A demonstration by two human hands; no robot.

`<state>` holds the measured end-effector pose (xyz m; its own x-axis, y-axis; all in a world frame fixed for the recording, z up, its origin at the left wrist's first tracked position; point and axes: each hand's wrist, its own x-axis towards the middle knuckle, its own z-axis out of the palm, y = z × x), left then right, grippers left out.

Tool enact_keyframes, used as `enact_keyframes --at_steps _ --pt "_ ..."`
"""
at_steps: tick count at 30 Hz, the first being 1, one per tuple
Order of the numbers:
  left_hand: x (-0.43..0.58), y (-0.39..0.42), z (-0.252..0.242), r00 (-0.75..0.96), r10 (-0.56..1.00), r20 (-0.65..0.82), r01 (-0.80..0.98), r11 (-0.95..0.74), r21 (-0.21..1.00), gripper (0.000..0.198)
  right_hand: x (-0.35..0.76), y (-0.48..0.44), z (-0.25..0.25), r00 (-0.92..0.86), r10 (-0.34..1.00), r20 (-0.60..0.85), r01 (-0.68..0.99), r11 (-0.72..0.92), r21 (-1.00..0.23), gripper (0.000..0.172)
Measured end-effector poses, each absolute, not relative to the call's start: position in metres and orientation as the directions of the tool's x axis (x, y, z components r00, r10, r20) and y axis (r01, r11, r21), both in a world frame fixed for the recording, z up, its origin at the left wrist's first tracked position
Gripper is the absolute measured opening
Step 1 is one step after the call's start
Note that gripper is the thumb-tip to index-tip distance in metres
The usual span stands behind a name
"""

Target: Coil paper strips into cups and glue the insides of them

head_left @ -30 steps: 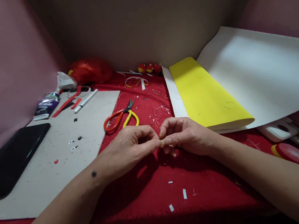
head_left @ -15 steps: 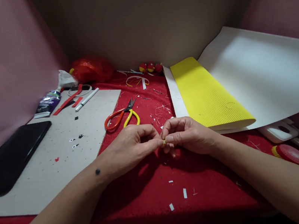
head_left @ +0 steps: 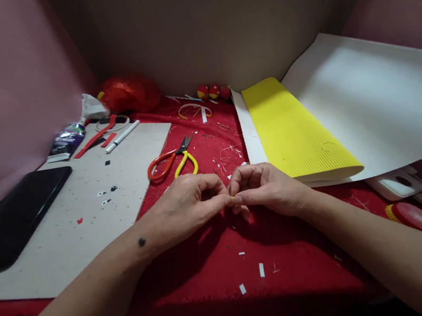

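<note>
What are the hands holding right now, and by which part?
The left hand and right hand together pinch a tiny piece between thumb and forefinger tips, where the hands meet. Too small and covered to tell which part is gripped.

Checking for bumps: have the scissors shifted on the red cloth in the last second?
No. The scissors keep their spot beside the grey board's right edge; only the view drifted slightly.

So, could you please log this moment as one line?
left hand: pinching scrap | right hand: pinching same scrap, hands touching | scrap: tiny, mostly hidden | scissors: beyond hands, on red cloth
</note>
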<state>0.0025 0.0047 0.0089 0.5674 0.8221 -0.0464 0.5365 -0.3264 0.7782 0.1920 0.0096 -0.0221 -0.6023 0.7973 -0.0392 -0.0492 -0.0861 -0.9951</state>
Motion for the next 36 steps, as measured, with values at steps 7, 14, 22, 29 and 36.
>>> enact_keyframes --at_steps 7,14,22,29,36 --pt "0.0013 0.0042 0.0079 0.573 0.817 -0.07 0.574 -0.34 0.745 0.018 0.1904 0.0082 -0.0192 -0.584 0.81 -0.062 0.011 -0.068 -0.998 0.008" --pt "0.0003 0.0045 0.006 0.558 0.826 -0.079 0.627 -0.357 0.693 0.016 0.1898 0.0079 -0.0176 -0.573 0.816 -0.077 0.05 -0.059 -0.997 0.007" --pt "0.0011 0.0026 0.0025 0.547 0.836 -0.044 0.647 -0.388 0.657 0.015 0.1934 0.0075 -0.0155 -0.571 0.819 -0.059 0.104 0.001 -0.995 0.006" --pt "0.0041 0.0025 0.0047 0.552 0.834 -0.023 0.643 -0.408 0.648 0.013 0.1937 0.0093 -0.0177 -0.573 0.816 -0.076 0.093 -0.028 -0.995 0.007" --pt "0.0056 0.0034 0.0061 0.559 0.829 -0.004 0.632 -0.423 0.65 0.013 0.1927 0.0098 -0.0191 -0.592 0.803 -0.07 0.053 -0.047 -0.997 0.006"
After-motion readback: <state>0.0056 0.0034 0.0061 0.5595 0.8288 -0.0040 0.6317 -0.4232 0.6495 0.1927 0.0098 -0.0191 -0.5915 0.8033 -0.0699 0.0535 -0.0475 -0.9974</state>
